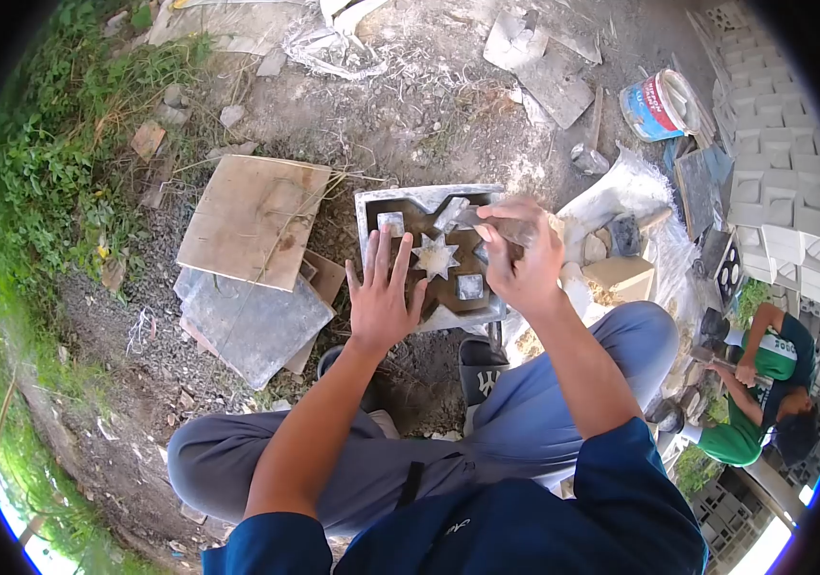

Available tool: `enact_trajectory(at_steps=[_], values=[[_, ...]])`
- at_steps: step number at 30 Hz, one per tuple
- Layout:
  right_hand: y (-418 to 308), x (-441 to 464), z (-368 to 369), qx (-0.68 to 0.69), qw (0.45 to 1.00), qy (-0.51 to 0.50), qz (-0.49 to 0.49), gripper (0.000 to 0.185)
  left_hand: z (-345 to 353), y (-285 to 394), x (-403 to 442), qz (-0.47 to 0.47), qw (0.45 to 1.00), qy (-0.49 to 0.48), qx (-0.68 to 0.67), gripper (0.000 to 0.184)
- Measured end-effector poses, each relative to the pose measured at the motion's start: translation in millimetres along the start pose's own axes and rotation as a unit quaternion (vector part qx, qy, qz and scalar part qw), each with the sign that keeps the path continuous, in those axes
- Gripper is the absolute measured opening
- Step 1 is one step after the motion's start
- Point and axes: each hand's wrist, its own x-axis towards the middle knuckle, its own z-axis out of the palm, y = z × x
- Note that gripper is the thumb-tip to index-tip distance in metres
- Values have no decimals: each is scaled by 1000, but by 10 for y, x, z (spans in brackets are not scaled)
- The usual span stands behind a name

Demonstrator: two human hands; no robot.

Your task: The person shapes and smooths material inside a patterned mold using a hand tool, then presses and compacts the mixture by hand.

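Note:
A square grey mould (477, 191) lies on the ground before me, with a star-shaped raised piece (436, 257) in its middle. Around the star stand small square blocks, among them one at the lower right (469, 287) and one at the upper left (391, 223). My left hand (383, 297) lies over the mould's left side, palm down, fingers stretched and apart. Over the right side, my right hand (530, 257) is closed around a flat grey tool, like a scraper (472, 218). Its tip points left, close to the upper block; whether it touches cannot be made out.
Left of the mould are a wooden board (252, 220) and grey slabs (254, 326). White plastic sheeting (625, 187) with stones lies to the right. Farther off stand a paint bucket (654, 107) and stacked blocks (774, 182). Another person (764, 383) sits at the right, holding a tool.

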Motion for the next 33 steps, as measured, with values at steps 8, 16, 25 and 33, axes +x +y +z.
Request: enact_trajectory(at_steps=[8,16,25,33], values=[[-134,25,-61,-36,999,-37,17,12,14,-17,-2,1,1000,0,-4,80],[-160,59,-17,-25,999,-21,16,15,62,-53,-3,-3,1000,-4,-13,83],[-171,105,-51,37,987,-49,145,10,90,-64,-5,-12,999,32,8,86],[-453,378,-284,167,978,117,48,20,95,-47,-7,-20,999,45,1,86]])
